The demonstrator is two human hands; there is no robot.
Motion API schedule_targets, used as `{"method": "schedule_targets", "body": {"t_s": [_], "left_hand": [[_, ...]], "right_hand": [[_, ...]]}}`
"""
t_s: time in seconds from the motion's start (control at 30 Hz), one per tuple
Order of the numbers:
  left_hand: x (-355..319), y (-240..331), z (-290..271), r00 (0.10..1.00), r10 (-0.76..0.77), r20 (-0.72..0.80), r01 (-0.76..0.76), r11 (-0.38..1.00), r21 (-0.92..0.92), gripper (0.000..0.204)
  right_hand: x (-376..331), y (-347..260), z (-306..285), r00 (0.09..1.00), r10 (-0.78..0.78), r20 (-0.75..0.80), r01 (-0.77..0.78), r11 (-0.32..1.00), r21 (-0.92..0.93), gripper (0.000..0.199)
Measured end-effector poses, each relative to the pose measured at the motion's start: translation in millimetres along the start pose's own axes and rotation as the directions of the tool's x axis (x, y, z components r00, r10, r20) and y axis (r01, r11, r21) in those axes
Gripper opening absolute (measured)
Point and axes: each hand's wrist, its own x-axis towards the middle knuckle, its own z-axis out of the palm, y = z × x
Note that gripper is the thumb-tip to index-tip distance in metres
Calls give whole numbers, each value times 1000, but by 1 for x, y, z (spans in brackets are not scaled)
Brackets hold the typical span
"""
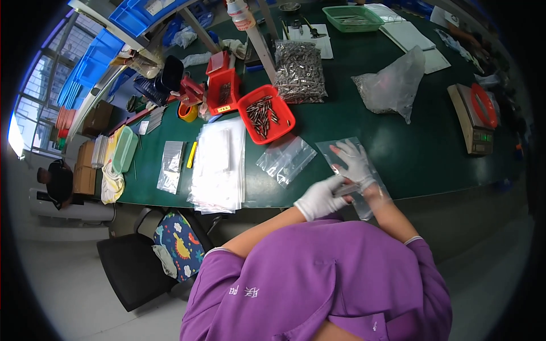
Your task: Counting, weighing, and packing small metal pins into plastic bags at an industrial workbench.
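I read this as bag handling: left hand (320, 199) seems to pinch the clear bag (362, 209) over bench (421, 153) edge; right hand (355, 165) spread against it. Next calls for steady film.

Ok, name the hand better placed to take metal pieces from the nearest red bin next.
Probably the left hand: the red bin lies ahead and leftward of both hands, while a clear bag seems to overlap the right hand.

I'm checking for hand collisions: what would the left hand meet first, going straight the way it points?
Probably the clear bag right in front of the left hand, then the right hand; their exact depth is unclear.
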Motion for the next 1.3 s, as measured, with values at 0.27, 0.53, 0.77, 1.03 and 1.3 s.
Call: {"method": "schedule_targets", "body": {"t_s": [0.27,0.53,0.77,1.03,1.3], "left_hand": [[-57,-73,-73,691,-342,-637,712,475,517,58],[-47,-94,-81,678,-330,-657,731,401,552,53],[-41,-100,-87,748,-331,-575,663,370,650,37],[-43,-91,-82,755,-354,-552,648,532,545,28],[-41,-101,-84,683,-435,-587,728,468,501,30]], "right_hand": [[-31,-40,-24,811,-432,395,454,890,43,65],[-10,-64,18,683,-479,551,571,821,6,48],[0,-72,23,647,-521,556,593,803,63,55],[2,-74,31,613,-612,499,632,759,154,60],[9,-72,33,630,-588,507,606,781,152,58]]}}
